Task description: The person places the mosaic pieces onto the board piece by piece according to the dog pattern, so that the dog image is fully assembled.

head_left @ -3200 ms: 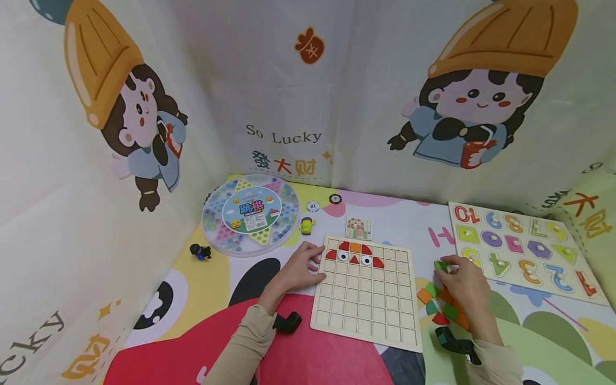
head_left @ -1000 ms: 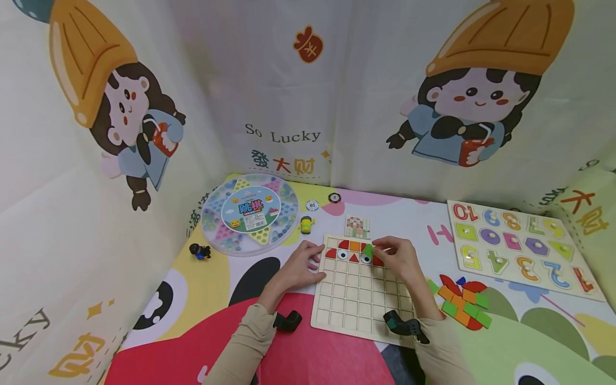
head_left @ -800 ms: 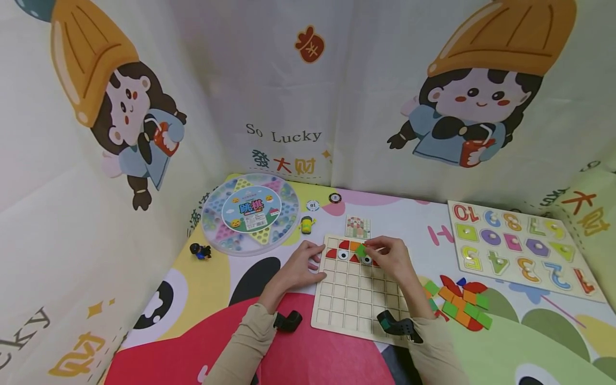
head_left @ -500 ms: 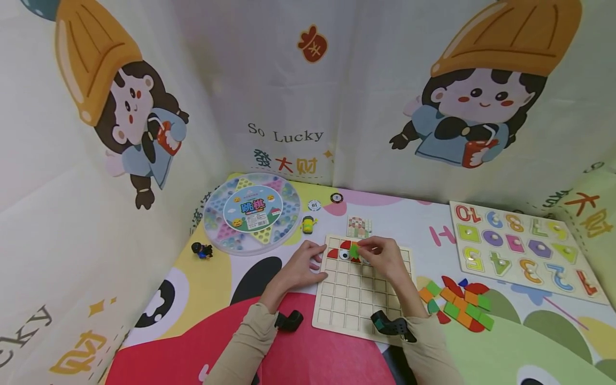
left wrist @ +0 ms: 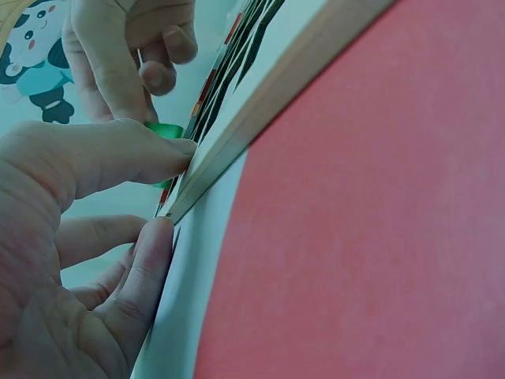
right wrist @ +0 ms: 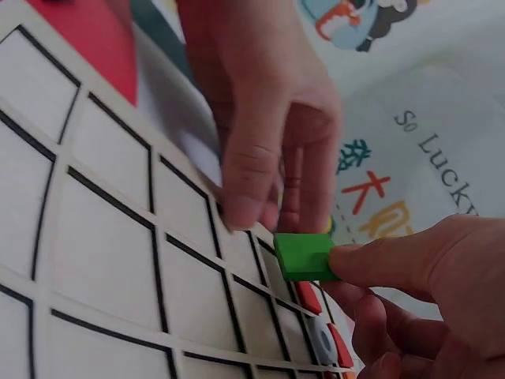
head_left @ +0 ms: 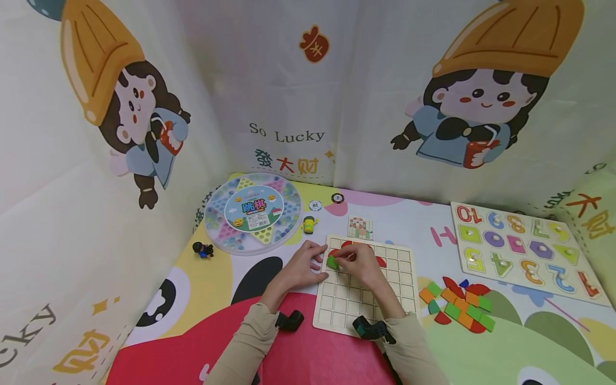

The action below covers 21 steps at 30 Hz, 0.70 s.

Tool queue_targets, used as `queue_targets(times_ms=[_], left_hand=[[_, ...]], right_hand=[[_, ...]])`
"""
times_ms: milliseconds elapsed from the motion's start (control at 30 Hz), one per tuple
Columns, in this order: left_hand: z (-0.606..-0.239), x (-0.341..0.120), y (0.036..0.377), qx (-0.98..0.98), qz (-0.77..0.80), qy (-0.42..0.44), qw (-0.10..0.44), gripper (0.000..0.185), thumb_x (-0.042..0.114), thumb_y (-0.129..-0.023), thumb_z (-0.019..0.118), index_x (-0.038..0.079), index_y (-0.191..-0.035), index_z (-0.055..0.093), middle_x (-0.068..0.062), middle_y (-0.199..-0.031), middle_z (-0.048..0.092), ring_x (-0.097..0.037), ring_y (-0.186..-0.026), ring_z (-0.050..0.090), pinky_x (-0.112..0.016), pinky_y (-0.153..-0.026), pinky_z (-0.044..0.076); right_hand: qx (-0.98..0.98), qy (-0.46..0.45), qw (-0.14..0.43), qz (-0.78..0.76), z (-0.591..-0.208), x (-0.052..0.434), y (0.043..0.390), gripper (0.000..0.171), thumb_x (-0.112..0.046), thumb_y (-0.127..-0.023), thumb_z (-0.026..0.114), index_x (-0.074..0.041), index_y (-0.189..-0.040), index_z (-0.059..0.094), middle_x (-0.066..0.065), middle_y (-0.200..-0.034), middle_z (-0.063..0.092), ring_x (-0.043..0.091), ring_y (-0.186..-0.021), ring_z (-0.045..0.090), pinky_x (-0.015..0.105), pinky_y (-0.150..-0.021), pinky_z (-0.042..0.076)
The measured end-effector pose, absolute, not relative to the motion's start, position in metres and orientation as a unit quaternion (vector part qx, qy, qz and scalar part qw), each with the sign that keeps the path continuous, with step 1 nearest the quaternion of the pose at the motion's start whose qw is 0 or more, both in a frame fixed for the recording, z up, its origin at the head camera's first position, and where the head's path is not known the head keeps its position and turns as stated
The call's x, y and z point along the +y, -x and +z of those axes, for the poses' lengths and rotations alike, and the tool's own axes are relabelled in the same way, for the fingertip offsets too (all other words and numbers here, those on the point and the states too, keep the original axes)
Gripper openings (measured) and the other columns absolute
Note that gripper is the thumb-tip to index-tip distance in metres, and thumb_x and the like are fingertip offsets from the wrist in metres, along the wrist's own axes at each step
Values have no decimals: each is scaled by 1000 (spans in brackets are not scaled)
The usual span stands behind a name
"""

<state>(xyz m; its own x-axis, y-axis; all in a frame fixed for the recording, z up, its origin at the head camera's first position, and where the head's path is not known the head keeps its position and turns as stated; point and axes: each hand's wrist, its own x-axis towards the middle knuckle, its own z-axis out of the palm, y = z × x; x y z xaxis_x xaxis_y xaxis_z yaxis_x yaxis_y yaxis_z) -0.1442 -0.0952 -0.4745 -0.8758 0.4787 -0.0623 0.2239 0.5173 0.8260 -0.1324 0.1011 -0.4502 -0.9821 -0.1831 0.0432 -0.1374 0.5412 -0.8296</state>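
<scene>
A wooden grid board [head_left: 385, 299] lies in front of me, with red, orange and eye pieces [head_left: 380, 261] in its top rows. My right hand [head_left: 353, 262] pinches a small green square piece [head_left: 332, 262] [right wrist: 304, 255] [left wrist: 164, 129] just above the board's upper left cells. My left hand [head_left: 303, 266] rests at the board's left edge [left wrist: 237, 142], fingertips [left wrist: 158, 154] pressed on the rim. A heap of loose green, orange and red pieces [head_left: 457, 307] lies right of the board.
A round marble game [head_left: 253, 212] sits at the back left, a number puzzle board [head_left: 522, 251] at the right. A small pattern card [head_left: 360, 227], two chips [head_left: 325, 202], a yellow toy [head_left: 308, 225] and a dark figure [head_left: 202, 249] lie on the mat. Printed cloth walls enclose three sides.
My right hand picked a green piece from the heap, carried it over the board, then leftward along the top rows to the upper left cells. The left hand has stayed put.
</scene>
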Motion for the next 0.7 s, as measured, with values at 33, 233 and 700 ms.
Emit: queue_targets(times_ms=[33, 233, 700], left_hand=[[-475, -95, 144, 860, 446, -204, 143, 71, 14, -83, 78, 2, -145, 48, -8, -117, 47, -14, -92, 62, -24, -82, 54], [-474, -95, 143, 857, 451, -203, 143, 71, 13, -82, 79, 1, -144, 48, -9, -116, 47, -15, -91, 62, -24, -81, 54], [-477, -95, 144, 861, 441, -218, 127, 70, 12, -82, 78, -1, -144, 48, -10, -115, 47, -14, -90, 62, -24, -80, 54]], right_hand=[[882, 93, 25, -462, -451, 99, 132, 7, -1, -84, 75, -3, -90, 79, 5, -86, 70, 15, -69, 60, 25, -58, 49], [906, 104, 12, -411, -452, 90, 128, 7, -2, -84, 75, -6, -88, 79, 2, -87, 70, 15, -73, 61, 29, -64, 51], [933, 126, -27, -335, -455, 89, 127, 11, -4, -85, 74, -11, -91, 79, 0, -86, 67, 11, -68, 54, 27, -55, 45]])
